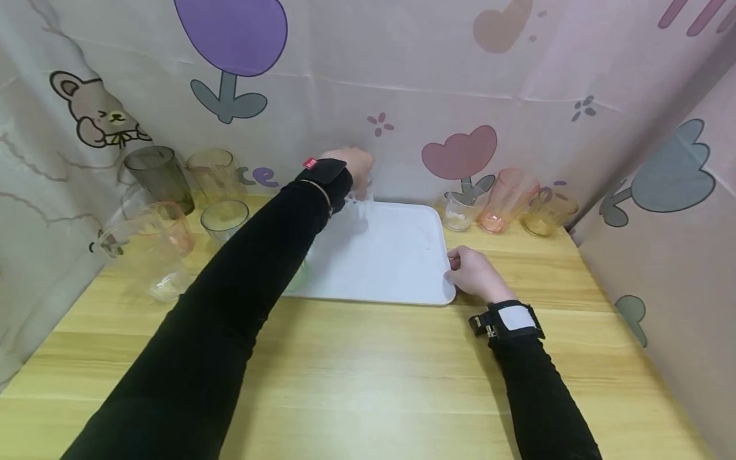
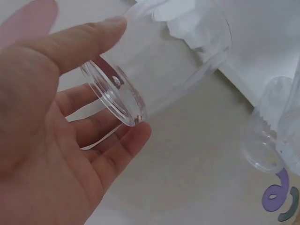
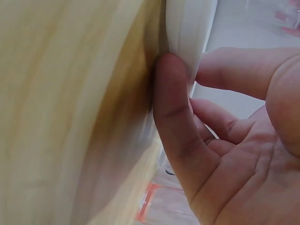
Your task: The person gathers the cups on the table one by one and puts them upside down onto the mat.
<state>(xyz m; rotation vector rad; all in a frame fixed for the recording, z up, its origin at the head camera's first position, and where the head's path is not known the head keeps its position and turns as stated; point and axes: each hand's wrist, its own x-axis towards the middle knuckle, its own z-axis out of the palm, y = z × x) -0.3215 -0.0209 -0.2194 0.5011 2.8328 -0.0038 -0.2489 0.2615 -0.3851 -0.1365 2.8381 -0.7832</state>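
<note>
Over the back part of a white tray point(image 1: 397, 255), my left hand point(image 1: 353, 167) holds a clear cup point(image 2: 173, 61) close to its base, thumb on one side and fingers on the other. In the head view that cup is mostly covered by the hand. My right hand point(image 1: 474, 273) pinches the tray's front right edge between thumb and fingers, as the tray rim point(image 3: 180, 28) in the right wrist view shows. A greenish cup point(image 1: 299, 278) sits on the tray's left part, largely behind my left sleeve. Another clear cup point(image 2: 267, 136) appears beside the tray in the left wrist view.
On the left stand a tall grey cup point(image 1: 158, 176), a tall yellow cup point(image 1: 215, 172), a short greyish cup point(image 1: 224, 220), an orange cup point(image 1: 172, 227) and clear cups point(image 1: 167, 281). Back right are a clear cup point(image 1: 462, 209), pink cup point(image 1: 508, 198) and yellow cup point(image 1: 549, 211).
</note>
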